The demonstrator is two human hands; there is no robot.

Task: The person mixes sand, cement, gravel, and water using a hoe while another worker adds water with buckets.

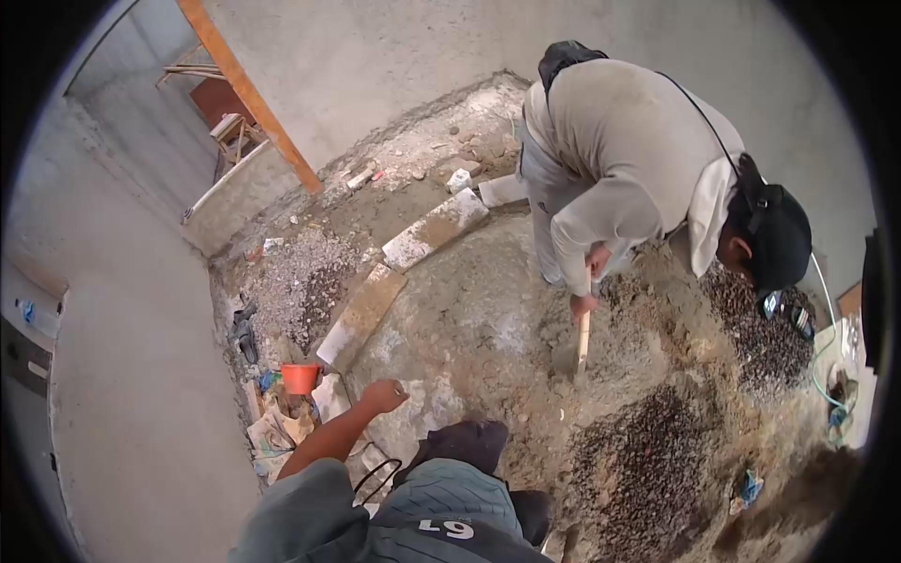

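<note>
My left hand is held out over the wet grey mortar patch, its fingers curled in; whether anything small is in them is too small to tell. My right hand does not show. Nearest to my left hand are the pale block and the orange bucket. Across the patch, a bent-over co-worker grips a wooden handle with both hands, its lower end down at the mortar.
Dark gravel heaps lie at the lower right and beyond the co-worker. More blocks edge the patch. Pale rubble and dark shoes are at the left. An orange post stands by the wall.
</note>
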